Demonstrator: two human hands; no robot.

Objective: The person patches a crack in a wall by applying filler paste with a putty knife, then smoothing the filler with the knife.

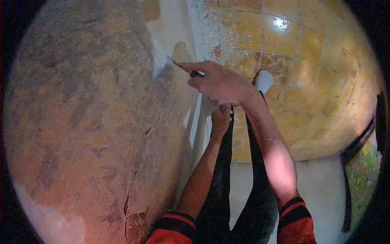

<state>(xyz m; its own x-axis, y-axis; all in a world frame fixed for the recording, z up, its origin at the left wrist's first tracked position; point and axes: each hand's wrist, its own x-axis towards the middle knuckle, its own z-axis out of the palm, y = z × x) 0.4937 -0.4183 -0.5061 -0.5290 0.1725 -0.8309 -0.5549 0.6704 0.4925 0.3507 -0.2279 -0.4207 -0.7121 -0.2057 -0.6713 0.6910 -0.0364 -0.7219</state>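
My right hand (223,83) is closed around a putty knife (175,62), seen nearly edge-on, its thin blade reaching left to the wall. Beside the tip is a whitish filler patch (160,63) on the brown, stained wall (89,101). Most of the knife's handle hides inside my fingers. Lower down, below my right wrist, my left hand (221,119) is held close to my leg with its fingers curled. White smears show near its fingers, but what it holds, if anything, I cannot make out.
A long crack (136,179) runs down the wall. Yellow floor tiles (284,73) lie to the right, with white spatter along the wall's foot. My foot (264,80) stands on them. Behind is a pale floor strip (321,191), with greenery (363,179) at far right.
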